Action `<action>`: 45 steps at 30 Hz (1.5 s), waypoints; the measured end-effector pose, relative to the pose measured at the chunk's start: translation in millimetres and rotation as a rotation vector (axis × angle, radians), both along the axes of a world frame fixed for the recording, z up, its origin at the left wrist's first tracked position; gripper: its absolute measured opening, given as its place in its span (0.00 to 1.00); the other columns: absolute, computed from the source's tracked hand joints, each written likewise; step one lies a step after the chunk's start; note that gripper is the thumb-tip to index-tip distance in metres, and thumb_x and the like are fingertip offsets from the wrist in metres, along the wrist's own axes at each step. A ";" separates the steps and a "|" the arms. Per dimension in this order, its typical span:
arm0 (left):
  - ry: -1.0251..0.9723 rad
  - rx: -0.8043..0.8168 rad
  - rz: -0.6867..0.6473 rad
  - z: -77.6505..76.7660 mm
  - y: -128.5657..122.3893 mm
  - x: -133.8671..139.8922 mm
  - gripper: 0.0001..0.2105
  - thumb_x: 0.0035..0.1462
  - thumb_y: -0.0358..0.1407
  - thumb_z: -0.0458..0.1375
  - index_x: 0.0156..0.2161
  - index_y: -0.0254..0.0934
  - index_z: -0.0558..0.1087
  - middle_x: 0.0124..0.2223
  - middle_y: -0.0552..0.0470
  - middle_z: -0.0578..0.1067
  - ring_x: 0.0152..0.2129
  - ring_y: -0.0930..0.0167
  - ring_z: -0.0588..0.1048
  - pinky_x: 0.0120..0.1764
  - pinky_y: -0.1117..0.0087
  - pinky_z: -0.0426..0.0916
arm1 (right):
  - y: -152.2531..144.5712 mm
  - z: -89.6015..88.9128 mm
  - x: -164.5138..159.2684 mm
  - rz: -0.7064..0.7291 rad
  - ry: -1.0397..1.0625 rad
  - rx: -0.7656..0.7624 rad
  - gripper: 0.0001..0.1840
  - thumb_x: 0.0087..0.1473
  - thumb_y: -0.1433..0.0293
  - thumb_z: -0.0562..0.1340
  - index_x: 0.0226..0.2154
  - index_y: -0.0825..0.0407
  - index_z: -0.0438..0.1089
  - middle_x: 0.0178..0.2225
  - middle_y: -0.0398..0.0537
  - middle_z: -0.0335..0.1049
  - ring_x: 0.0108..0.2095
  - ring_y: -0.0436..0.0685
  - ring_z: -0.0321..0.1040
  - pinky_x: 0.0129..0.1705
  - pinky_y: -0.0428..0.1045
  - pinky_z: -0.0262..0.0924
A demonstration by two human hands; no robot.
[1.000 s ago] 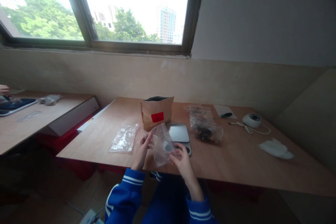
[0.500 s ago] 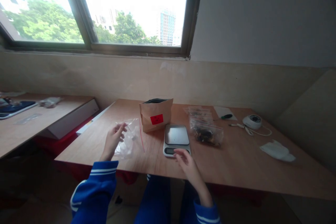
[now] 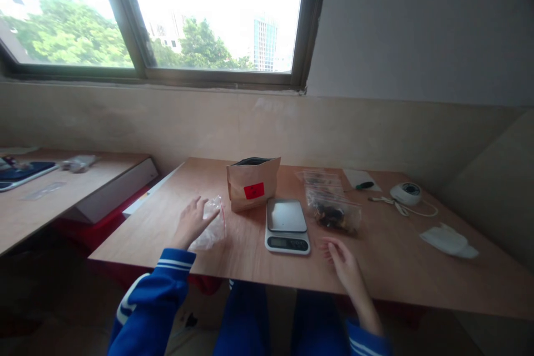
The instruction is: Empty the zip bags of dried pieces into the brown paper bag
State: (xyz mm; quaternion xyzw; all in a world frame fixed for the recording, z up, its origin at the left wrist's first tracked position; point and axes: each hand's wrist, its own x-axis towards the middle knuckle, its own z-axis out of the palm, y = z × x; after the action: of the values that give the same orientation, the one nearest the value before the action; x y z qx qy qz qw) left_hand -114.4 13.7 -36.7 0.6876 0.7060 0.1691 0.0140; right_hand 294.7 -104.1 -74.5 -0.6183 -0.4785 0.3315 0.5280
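My left hand (image 3: pixel 195 222) is open with its fingers spread, beside and partly over a clear zip bag (image 3: pixel 213 232) that has a red strip along its edge. My right hand (image 3: pixel 340 258) hovers near the table's front edge, right of the kitchen scale (image 3: pixel 287 226), its fingers loosely bent and apart, holding nothing I can see. The scale has a bare metal plate and a dark display. Behind it to the left stands a brown paper pouch (image 3: pixel 254 184), open at the top, with a red label.
Several zip bags (image 3: pixel 336 216) with dark contents lie right of the scale. Farther right are a green-handled screwdriver (image 3: pixel 365 185) on white paper, a white dome camera (image 3: pixel 405 194) with its cable, and a crumpled white tissue (image 3: pixel 448 241). Another table (image 3: pixel 79 189) stands at left.
My right hand has moved right, off the front of the scale. My left hand has spread its fingers, and the clear bag's red-edged side has shifted and looks more bunched up. The view has shifted slightly.
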 end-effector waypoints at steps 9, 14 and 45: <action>0.089 -0.255 0.041 -18.5 -13.9 30.3 0.29 0.60 0.42 0.43 0.63 0.28 0.54 0.64 0.32 0.56 0.60 0.50 0.56 0.57 0.47 0.49 | -1.7 8.3 -11.0 0.028 -0.079 0.041 0.24 0.53 0.50 0.57 0.38 0.52 0.73 0.33 0.52 0.76 0.30 0.59 0.71 0.36 0.51 0.66; -0.015 -0.251 0.089 29.0 -8.5 17.3 0.25 0.60 0.36 0.39 0.61 0.31 0.59 0.61 0.34 0.62 0.56 0.51 0.63 0.54 0.44 0.55 | -3.0 8.2 -6.7 -0.011 -0.101 0.037 0.24 0.52 0.50 0.57 0.37 0.51 0.73 0.34 0.53 0.76 0.31 0.60 0.71 0.36 0.52 0.67; -0.377 0.119 0.210 7.7 -37.4 34.2 0.19 0.56 0.46 0.50 0.44 0.36 0.73 0.49 0.37 0.68 0.46 0.53 0.67 0.47 0.50 0.59 | 134.0 49.0 85.2 -0.005 -0.996 -0.045 0.06 0.46 0.73 0.59 0.25 0.52 0.73 0.32 0.52 0.74 0.38 0.61 0.69 0.44 0.54 0.58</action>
State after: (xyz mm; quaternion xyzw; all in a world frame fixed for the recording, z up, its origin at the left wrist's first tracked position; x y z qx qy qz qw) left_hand -80.2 -23.7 -29.1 0.5660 0.7474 0.3366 0.0876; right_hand 379.9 29.8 -25.6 -0.7140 -0.6638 0.0047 0.2227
